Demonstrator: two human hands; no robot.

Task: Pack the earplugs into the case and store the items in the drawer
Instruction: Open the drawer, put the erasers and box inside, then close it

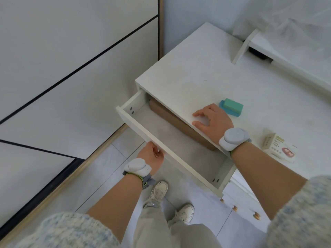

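Teal rectangular plastic case (231,106) lies just beyond the right hand (213,119), which rests flat and empty; left hand (152,157) apparently grips the open white drawer (161,140) front, farther away.

One head-worn wide-angle view only. The scene is seen from above, tilted steeply down and forward, close over the open drawer (179,149) and tabletop (206,72); forearms, legs and floor (111,167) are taken in below. Edges are bent by the lens.

Home bedroom, white nightstand (206,72), wardrobe doors (62,68)
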